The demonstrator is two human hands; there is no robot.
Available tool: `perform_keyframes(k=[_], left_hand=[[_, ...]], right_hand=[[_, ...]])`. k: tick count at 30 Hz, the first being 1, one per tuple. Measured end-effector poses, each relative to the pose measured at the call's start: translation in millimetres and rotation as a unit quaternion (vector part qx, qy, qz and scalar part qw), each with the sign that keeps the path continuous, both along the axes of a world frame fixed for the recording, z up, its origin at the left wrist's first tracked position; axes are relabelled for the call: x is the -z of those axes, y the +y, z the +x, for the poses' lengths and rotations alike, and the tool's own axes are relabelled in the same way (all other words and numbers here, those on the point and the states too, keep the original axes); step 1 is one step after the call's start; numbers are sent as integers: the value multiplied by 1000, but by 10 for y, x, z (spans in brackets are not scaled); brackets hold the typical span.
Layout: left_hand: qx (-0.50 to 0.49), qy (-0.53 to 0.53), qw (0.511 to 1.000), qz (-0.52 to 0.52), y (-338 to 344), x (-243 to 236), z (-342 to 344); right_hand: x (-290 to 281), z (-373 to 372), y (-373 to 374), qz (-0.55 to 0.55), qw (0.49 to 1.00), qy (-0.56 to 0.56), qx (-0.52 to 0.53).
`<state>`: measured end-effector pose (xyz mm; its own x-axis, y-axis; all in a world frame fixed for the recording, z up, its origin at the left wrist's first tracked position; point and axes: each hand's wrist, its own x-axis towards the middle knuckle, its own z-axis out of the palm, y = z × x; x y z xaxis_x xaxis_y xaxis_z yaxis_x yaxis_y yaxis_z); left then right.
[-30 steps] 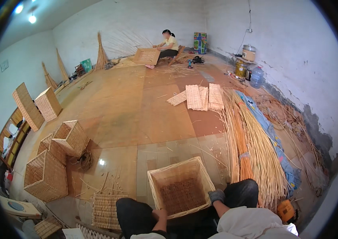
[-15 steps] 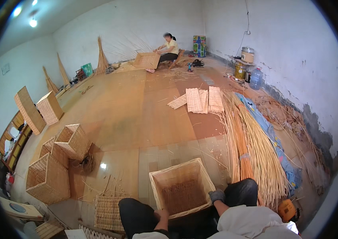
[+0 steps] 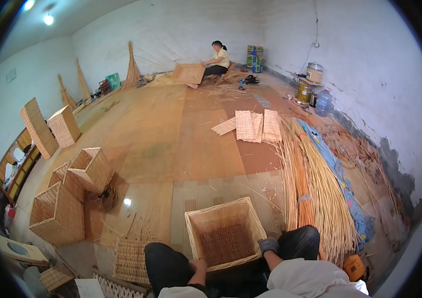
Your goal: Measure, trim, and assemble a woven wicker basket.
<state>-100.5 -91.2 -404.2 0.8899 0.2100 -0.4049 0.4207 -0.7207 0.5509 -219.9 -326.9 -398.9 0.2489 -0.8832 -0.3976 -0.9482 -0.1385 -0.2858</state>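
Observation:
A square wicker basket [image 3: 225, 206] sits between my knees, its open top facing up and tilted toward me. My left hand [image 3: 199, 268] is bare and grips the rim at the near left corner; its fingers are partly hidden. At the near right corner, my right hand [image 3: 269, 245], in a grey glove, is closed on the rim. The basket's inner floor is darker brown than its walls. Left of my left knee lies a woven wicker panel [image 3: 130, 259] with loose rods sticking out of its far edge.
Several finished baskets [image 3: 62, 213] stand at the left. A long bundle of willow rods [image 3: 328, 198] lies at the right beside a blue cloth [image 3: 333, 161]. Flat woven panels [image 3: 245, 125] lie farther off. A co-worker [image 3: 218, 60] sits at the back with a shallow basket [image 3: 189, 73].
My view has shifted slightly. Both hands keep nearly the same place on the basket, which has hardly moved. The co-worker's arms and shallow basket have shifted a little.

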Motion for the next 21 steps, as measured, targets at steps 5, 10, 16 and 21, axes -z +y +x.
perform_keyframes(k=[5,10,16,21], left_hand=[[-15,59,998,9,-34,-80,43],[16,63,996,57,-25,-86,37],[-34,43,998,35,-14,183,64],[-22,14,999,23,38,256,41]], right_hand=[[101,-1,-38,-10,1000,-7,2],[35,4,-7,-6,1000,6,-2],[227,-10,-35,-38,999,-1,-14],[82,-24,26,-41,999,-8,-28]])
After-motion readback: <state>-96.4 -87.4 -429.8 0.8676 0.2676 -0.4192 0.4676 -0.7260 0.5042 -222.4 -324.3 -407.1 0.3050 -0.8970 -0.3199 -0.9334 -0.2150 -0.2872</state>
